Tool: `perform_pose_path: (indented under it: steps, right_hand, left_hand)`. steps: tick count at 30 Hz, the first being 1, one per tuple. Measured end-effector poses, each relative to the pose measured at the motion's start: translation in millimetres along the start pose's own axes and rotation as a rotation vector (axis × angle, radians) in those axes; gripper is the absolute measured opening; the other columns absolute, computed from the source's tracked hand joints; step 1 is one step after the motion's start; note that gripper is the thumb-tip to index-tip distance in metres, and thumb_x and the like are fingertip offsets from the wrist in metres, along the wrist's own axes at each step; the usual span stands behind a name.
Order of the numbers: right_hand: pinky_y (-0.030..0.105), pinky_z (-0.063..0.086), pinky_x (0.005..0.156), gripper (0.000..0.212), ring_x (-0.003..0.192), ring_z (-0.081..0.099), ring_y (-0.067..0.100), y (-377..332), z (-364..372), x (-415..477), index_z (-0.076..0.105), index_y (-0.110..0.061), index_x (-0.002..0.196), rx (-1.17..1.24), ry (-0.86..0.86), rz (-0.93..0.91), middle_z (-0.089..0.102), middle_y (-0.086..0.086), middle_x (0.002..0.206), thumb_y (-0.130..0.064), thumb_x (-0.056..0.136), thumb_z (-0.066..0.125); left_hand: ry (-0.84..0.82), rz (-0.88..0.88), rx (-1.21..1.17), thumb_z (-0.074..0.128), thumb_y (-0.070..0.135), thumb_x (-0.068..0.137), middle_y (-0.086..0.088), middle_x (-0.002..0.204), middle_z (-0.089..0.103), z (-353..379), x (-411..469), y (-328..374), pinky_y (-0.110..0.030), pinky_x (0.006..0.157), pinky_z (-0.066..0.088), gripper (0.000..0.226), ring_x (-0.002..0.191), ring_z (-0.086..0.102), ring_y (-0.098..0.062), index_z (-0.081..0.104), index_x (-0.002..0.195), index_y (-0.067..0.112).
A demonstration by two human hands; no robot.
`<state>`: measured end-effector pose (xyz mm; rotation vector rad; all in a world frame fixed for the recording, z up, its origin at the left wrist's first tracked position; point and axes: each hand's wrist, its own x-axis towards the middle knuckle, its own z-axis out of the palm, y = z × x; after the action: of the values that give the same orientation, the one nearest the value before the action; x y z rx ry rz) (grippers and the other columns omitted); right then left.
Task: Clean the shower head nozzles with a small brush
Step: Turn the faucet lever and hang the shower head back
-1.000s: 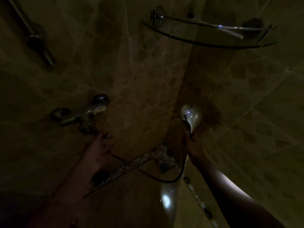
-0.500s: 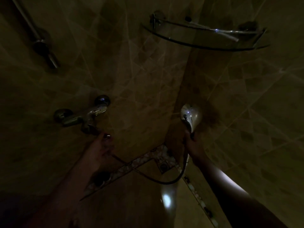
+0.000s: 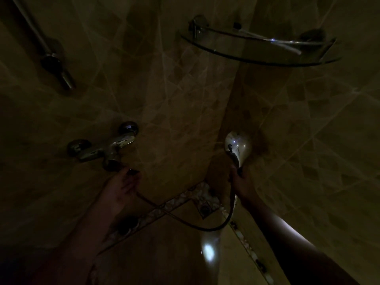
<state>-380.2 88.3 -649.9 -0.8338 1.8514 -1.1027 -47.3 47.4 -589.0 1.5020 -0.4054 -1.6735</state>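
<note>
Glass shelf [image 3: 257,58]: one, high in the corner.
Mixer tap [image 3: 107,149]: one, just above the left hand [image 3: 123,188], whose grip is too dark to tell.
Shower head [image 3: 238,146]: one, long axis upright, directly above the right hand [image 3: 241,182], the nearer one; that grip wraps the handle.
Brush: none visible.
</note>
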Motion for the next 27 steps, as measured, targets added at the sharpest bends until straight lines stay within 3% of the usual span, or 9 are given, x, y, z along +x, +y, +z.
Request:
perform_pose_path:
  steps: [3, 5, 9, 12, 14, 17, 22, 25, 27]
  right_hand:
    - [0.055, 0.056, 0.087, 0.053, 0.096, 0.069, 0.028, 3, 0, 4, 0.05, -0.031, 0.108, -0.045, 0.018, 0.011, 0.067, 0.006, 0.106, -0.076, 0.078, 0.046]
    - [0.058, 0.055, 0.086, 0.051, 0.094, 0.068, 0.028, 10, -2, 11, 0.053, -0.036, 0.098, -0.051, 0.041, -0.009, 0.067, 0.007, 0.101, -0.08, 0.073, 0.046]
    - [0.061, 0.053, 0.087, 0.051, 0.096, 0.067, 0.033, 0, -4, 12, 0.055, -0.031, 0.095, -0.072, 0.024, -0.018, 0.065, 0.006, 0.096, -0.077, 0.075, 0.046]
    - [0.06, 0.053, 0.088, 0.057, 0.097, 0.067, 0.032, -6, -7, 7, 0.059, -0.029, 0.1, -0.088, 0.01, -0.028, 0.068, 0.01, 0.103, -0.077, 0.073, 0.045]
    - [0.058, 0.054, 0.087, 0.05, 0.097, 0.068, 0.032, -8, -9, 4, 0.058, -0.034, 0.095, -0.113, 0.004, -0.037, 0.069, 0.01, 0.105, -0.077, 0.074, 0.045]
    - [0.048, 0.058, 0.082, 0.049, 0.094, 0.07, 0.028, -19, -10, -5, 0.063, -0.023, 0.103, -0.102, -0.002, -0.036, 0.07, 0.003, 0.1, -0.068, 0.086, 0.051]
    - [0.045, 0.056, 0.077, 0.038, 0.082, 0.069, 0.022, -42, -10, -20, 0.062, -0.027, 0.09, -0.082, -0.014, -0.051, 0.069, -0.001, 0.086, -0.064, 0.087, 0.056]
    - [0.044, 0.053, 0.072, 0.047, 0.077, 0.066, 0.021, -54, -9, -25, 0.063, -0.025, 0.088, -0.055, -0.048, -0.056, 0.066, -0.003, 0.08, -0.071, 0.08, 0.058]
    - [0.041, 0.055, 0.073, 0.037, 0.084, 0.068, 0.022, -67, -6, -32, 0.065, -0.018, 0.097, 0.011, -0.09, -0.072, 0.07, 0.001, 0.089, -0.054, 0.089, 0.061]
  left_hand:
    - [-0.004, -0.005, -0.04, 0.049, 0.027, 0.098, -0.009, 0.094, 0.069, -1, 5, 3, -0.027, 0.068, 0.055, 0.02, 0.082, 0.064, -0.017, 0.063, 0.1, 0.012]
    - [-0.018, -0.025, -0.099, 0.05, 0.024, 0.097, -0.008, 0.084, 0.074, 0, 7, 7, -0.023, 0.059, 0.059, 0.022, 0.073, 0.069, -0.016, 0.065, 0.09, 0.009]
    - [-0.033, -0.033, -0.19, 0.05, 0.019, 0.095, -0.006, 0.069, 0.076, 3, 12, 12, -0.023, 0.055, 0.058, 0.037, 0.059, 0.074, -0.014, 0.074, 0.069, 0.009]
    - [-0.037, -0.033, -0.188, 0.051, 0.021, 0.094, -0.005, 0.071, 0.076, 3, 11, 10, -0.023, 0.063, 0.058, 0.022, 0.065, 0.074, -0.014, 0.066, 0.083, 0.01]
    - [-0.04, -0.038, -0.176, 0.052, 0.023, 0.094, -0.006, 0.074, 0.076, 4, 12, 8, -0.025, 0.066, 0.058, 0.026, 0.067, 0.074, -0.014, 0.069, 0.079, 0.011]
    - [-0.033, -0.059, -0.188, 0.051, 0.026, 0.096, -0.008, 0.079, 0.075, 6, 11, 7, -0.031, 0.08, 0.051, 0.022, 0.083, 0.066, -0.018, 0.064, 0.085, 0.011]
    - [-0.027, -0.081, -0.154, 0.051, 0.029, 0.097, -0.006, 0.092, 0.068, 8, 8, 6, -0.033, 0.079, 0.047, 0.019, 0.085, 0.062, -0.016, 0.061, 0.091, 0.015]
    - [-0.028, -0.09, -0.098, 0.05, 0.027, 0.097, -0.006, 0.093, 0.065, 9, 1, 6, -0.032, 0.077, 0.047, 0.018, 0.083, 0.061, -0.018, 0.061, 0.088, 0.015]
    - [-0.052, -0.09, -0.033, 0.05, 0.026, 0.097, -0.006, 0.095, 0.066, 12, -7, 4, -0.031, 0.073, 0.047, 0.017, 0.083, 0.061, -0.018, 0.061, 0.091, 0.016]
